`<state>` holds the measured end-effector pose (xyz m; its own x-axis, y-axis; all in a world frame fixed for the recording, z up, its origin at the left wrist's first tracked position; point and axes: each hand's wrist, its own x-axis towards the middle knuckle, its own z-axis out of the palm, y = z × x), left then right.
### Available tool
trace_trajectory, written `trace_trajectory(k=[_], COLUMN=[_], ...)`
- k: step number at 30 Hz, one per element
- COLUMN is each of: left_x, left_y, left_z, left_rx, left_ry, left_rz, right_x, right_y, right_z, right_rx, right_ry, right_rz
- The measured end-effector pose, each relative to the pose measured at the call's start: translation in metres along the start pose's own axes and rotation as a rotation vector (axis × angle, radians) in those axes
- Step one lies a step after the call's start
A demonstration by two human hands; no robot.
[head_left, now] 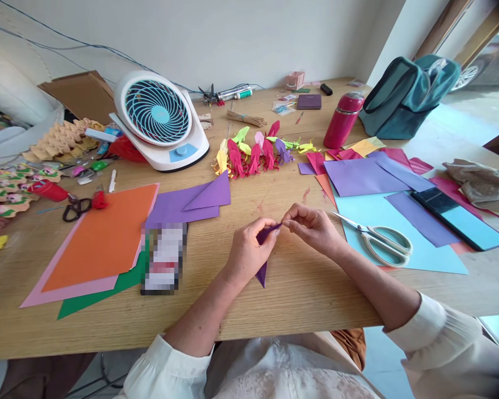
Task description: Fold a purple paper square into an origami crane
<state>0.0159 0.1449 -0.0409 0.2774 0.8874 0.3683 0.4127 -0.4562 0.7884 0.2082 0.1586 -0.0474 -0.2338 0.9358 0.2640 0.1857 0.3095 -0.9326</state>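
Note:
Between my hands is a folded piece of purple paper [263,275], its pointed lower end hanging below my left palm. My left hand [251,246] is closed around it, thumb and fingers pinching it near the top. With thumb and forefinger together, my right hand [310,224] pinches the upper right tip of the same paper. Part of the fold is hidden behind my left fingers. White-handled scissors [385,244] lie to the right of my right forearm, on a light blue sheet [436,263]. Left of my hands are purple sheets [178,202], one with a corner folded over.
Folded paper flowers [253,155] in several colours lie behind my hands. A white fan [160,119] stands at the back left, a pink bottle [343,119] and teal bag [403,105] at the back right. Orange paper [103,238] and a blurred-out phone [164,260] lie left.

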Motion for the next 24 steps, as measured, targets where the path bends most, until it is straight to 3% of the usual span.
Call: trace_trajectory(k=[6,17,24], left_x=[0.0021,0.0017,0.0055], left_y=[-0.0022,-0.0040,-0.0057], left_z=[0.0014,0.0044,0.0019], left_rx=[-0.108,-0.162,-0.272], left_ry=[0.000,-0.024,-0.124], left_rz=[-0.072,-0.109,-0.200], right_x=[0.0013,-0.0014,0.0008], right_y=[0.0029,0.0024,-0.0011], right_z=[0.0027,0.0030,0.0012], right_rx=[0.111,0.018,0.063], right_ry=[-0.086,-0.032,-0.046], right_rz=[0.038,0.004,0.058])
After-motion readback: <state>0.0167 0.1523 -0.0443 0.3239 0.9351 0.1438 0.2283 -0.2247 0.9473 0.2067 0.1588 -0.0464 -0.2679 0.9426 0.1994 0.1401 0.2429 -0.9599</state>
